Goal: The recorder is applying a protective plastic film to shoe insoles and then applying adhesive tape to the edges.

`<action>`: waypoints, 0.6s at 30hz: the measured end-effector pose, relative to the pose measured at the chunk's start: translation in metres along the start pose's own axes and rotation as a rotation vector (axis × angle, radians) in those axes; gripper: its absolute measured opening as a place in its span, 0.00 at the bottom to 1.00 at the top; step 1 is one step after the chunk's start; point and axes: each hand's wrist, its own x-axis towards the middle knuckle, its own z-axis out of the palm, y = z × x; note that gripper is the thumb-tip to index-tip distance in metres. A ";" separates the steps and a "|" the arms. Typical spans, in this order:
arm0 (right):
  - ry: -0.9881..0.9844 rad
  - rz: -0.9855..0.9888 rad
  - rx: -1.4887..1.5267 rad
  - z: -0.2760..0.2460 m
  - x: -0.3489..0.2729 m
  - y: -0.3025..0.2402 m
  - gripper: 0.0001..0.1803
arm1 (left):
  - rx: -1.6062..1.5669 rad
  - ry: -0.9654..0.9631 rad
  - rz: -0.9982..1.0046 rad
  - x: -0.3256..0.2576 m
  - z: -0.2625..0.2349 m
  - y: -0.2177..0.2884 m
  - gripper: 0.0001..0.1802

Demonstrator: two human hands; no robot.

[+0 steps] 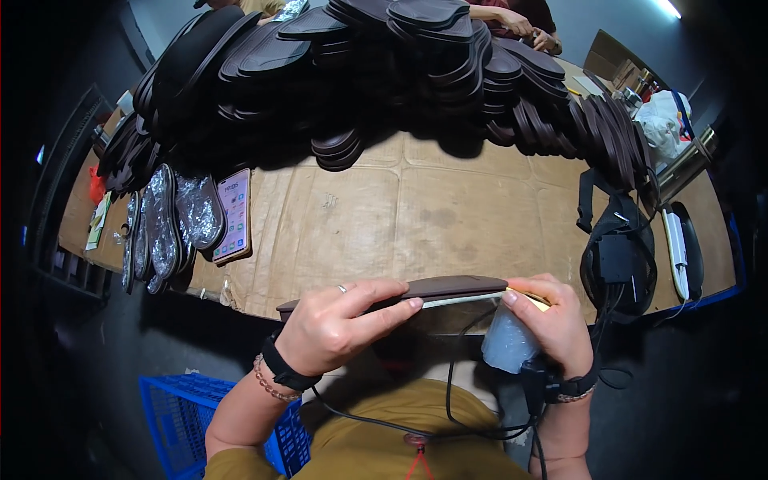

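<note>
A cardboard-covered worktop (pixel 448 216) fills the view, creased and stained, with a great heap of dark brown insoles (pixel 384 72) banked along its far edge. At the left edge, a few insoles wrapped in shiny clear film (pixel 172 216) lie fanned beside a phone (pixel 234 214) lying flat. Near the right edge sit a black strap bag (pixel 620 260) and tangled cables.

Down at the near edge, both hands are on one dark brown insole (pixel 448 288), held edge-on, flat and smooth, with a pale yellowish layer showing along its underside. The left hand (pixel 340 324) is closed over its left half, thumb underneath, fingers laid along the top. The right hand (pixel 552 320) pinches the right tip, and also seems to have a crumpled clear plastic bag (pixel 508 340) tucked under the palm.

This looks like the bagging step: the insole is gripped and lined up, the wrap not yet on. The next move calls for opening that limp, slippery film while keeping the flexible insole straight.

A blue plastic crate (pixel 180 408) sits below the near-left corner.
</note>
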 end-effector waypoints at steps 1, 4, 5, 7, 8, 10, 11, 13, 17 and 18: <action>-0.003 0.004 0.010 -0.001 0.000 0.001 0.20 | 0.020 0.044 0.042 -0.002 0.002 -0.001 0.18; -0.014 -0.004 0.023 -0.002 -0.001 0.002 0.20 | 0.001 0.106 0.056 -0.005 0.005 -0.001 0.15; -0.019 -0.013 0.024 -0.003 -0.001 0.002 0.20 | 0.005 0.107 0.054 -0.005 0.005 -0.001 0.15; -0.044 -0.018 0.031 -0.003 0.000 -0.002 0.21 | -0.010 0.134 0.062 -0.006 0.005 -0.003 0.15; -0.065 -0.020 0.039 -0.003 0.001 -0.003 0.21 | -0.007 0.135 0.060 -0.008 0.004 -0.003 0.15; -0.071 -0.084 0.067 -0.005 0.001 -0.005 0.21 | -0.090 0.143 0.001 -0.007 -0.001 -0.001 0.15; -0.080 -0.146 0.097 -0.005 0.001 -0.007 0.22 | -0.089 0.144 0.005 -0.007 -0.005 0.003 0.15; -0.076 -0.180 0.076 -0.011 -0.002 -0.017 0.21 | -0.112 0.133 -0.075 -0.009 -0.013 0.013 0.15; -0.090 -0.318 0.051 -0.021 -0.004 -0.038 0.19 | -0.188 0.134 -0.145 -0.022 -0.025 0.032 0.19; -0.093 -0.323 0.056 -0.021 -0.004 -0.044 0.19 | -0.186 0.141 -0.160 -0.026 -0.026 0.035 0.21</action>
